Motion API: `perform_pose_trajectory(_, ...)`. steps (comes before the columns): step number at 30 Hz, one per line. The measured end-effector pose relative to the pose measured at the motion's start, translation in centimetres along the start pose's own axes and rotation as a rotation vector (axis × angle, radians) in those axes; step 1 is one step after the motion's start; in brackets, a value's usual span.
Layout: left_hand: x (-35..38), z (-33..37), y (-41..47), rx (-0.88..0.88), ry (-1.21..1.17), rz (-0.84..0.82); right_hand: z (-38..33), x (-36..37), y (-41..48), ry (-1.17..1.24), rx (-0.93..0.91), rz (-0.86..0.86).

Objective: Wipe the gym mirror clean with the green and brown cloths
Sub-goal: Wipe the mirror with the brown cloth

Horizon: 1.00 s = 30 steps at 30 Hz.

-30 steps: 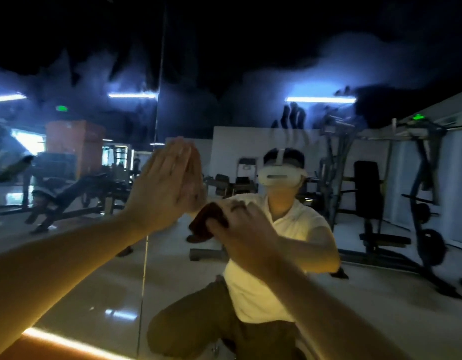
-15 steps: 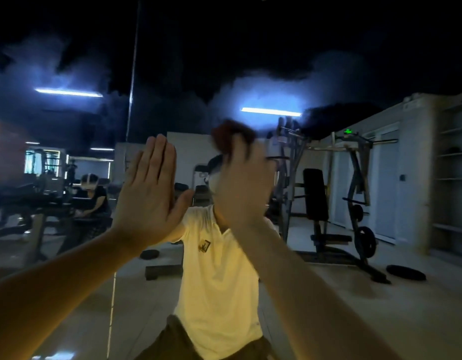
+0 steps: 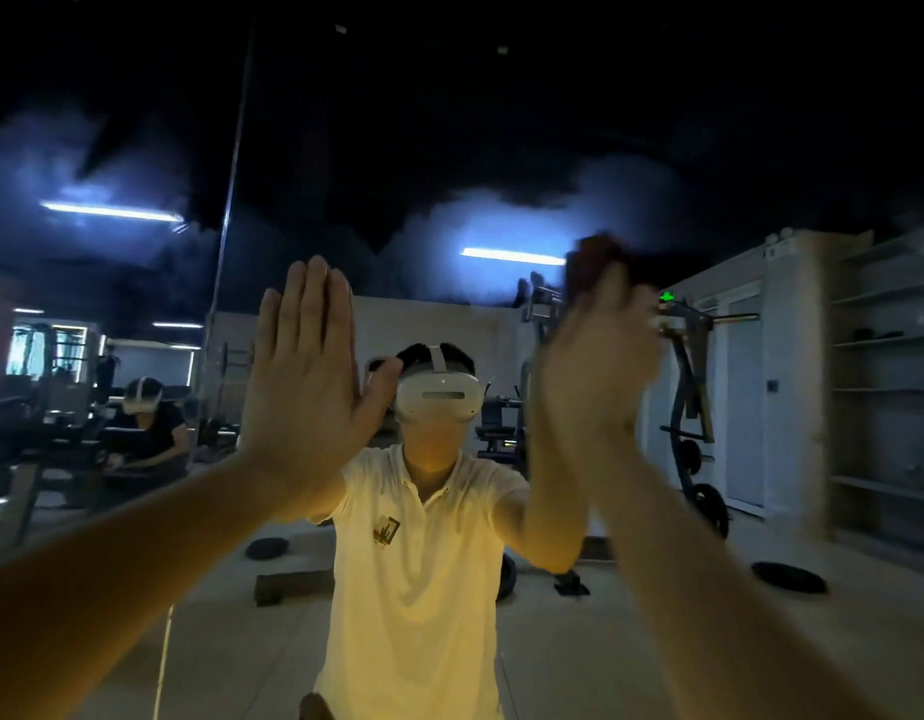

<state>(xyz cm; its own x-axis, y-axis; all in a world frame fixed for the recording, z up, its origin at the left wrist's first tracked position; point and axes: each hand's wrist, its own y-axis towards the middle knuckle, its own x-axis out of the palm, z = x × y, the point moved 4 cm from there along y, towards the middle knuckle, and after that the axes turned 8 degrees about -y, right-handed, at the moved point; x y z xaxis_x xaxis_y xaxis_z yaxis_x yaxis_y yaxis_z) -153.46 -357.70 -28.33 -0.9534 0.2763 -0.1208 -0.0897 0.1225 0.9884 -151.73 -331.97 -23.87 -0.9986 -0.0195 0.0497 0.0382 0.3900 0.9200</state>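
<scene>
**Ana:** Two cloths were called for. How many were on the big glass gym mirror (image 3: 553, 148)?

**Ben:** One, as far as I could see. The crumpled dark brown cloth (image 3: 592, 257) was up high on the right, under the right hand (image 3: 595, 376) and against the glass. No green cloth showed anywhere.

**Ana:** Were that hand's fingers gripping it?

**Ben:** I could not tell. That hand was blurred, so curled or flat was past judging.

**Ana:** And the left hand (image 3: 304, 366)?

**Ben:** It was flat and held nothing. Its fingers (image 3: 314, 293) were straight and pressed together, thumb out, raised to the glass beside the reflected head.

**Ana:** How far along was the job?

**Ben:** Partway at best, I'd judge. Pale hazy patches (image 3: 449, 220) lay across the upper glass. They might have been unwiped smears, or only glare. The lower glass looked clearer. The top, the pane beyond the thin vertical seam (image 3: 226, 200) and any pass with the green cloth seemed left to do.
</scene>
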Motion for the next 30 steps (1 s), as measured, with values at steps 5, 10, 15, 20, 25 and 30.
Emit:
perform_pose_trajectory(5,-0.1,0.0,-0.2,0.016,-0.016,0.016,-8.8,-0.3,-7.8,0.164,-0.656,-0.144)
perform_pose_trajectory(10,0.1,-0.1,-0.3,0.018,0.022,-0.001,0.6,-0.5,1.0,-0.097,-0.740,-0.082)
perform_pose_trajectory(15,0.4,-0.1,-0.2,0.021,0.043,-0.008,7.9,-0.3,5.6,-0.079,-0.013,0.038)
perform_pose_trajectory(20,0.2,-0.2,-0.4,0.040,0.010,0.005,-5.0,11.2,1.0,-0.131,-0.232,-0.090)
perform_pose_trajectory(25,0.0,-0.7,-0.3,0.080,0.029,-0.020,-10.6,1.3,-4.1,0.090,-0.779,-0.145)
perform_pose_trajectory(30,0.0,-0.7,-0.6,0.078,0.059,-0.016,4.5,0.0,6.1,-0.046,-0.319,-0.035)
